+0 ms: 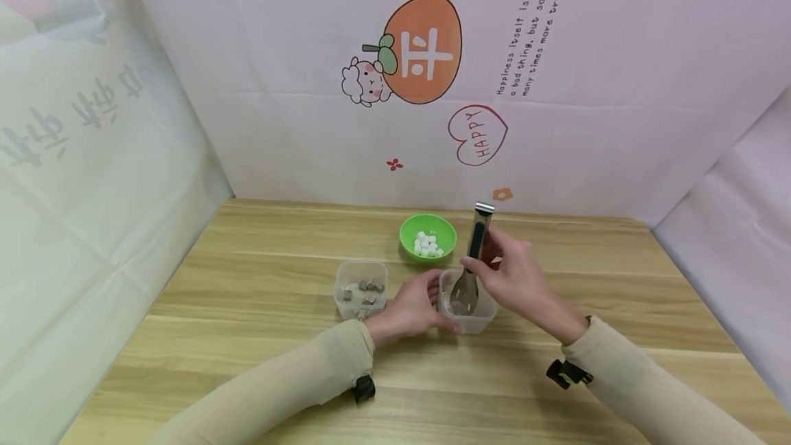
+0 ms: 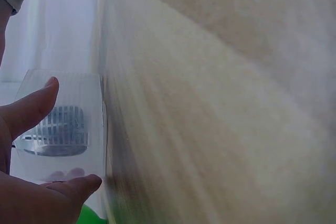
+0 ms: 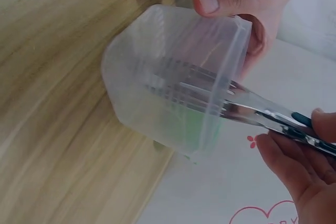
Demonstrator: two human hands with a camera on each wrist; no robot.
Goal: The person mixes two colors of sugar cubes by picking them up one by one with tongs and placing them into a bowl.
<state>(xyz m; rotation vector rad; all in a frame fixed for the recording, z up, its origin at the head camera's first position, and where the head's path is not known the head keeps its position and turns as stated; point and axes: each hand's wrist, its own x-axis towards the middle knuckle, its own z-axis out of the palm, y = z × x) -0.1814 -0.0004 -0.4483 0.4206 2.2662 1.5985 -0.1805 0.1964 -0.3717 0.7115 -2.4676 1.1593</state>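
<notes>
My right hand pinches metal tongs with dark grips, thumb on one side and fingers on the other. Their slotted heads point down inside a clear plastic container; the right wrist view shows the tongs reaching through its opening. Around the container's left side my left hand holds it, with the thumb toward me and fingers on the far side. In the left wrist view the slotted heads show through the container wall. Whether anything sits between the heads I cannot tell.
A second clear container with several small grey-brown pieces stands left of my left hand. Behind the hands is a green bowl holding several white cubes. A printed cloth wall rises at the wooden table's back edge.
</notes>
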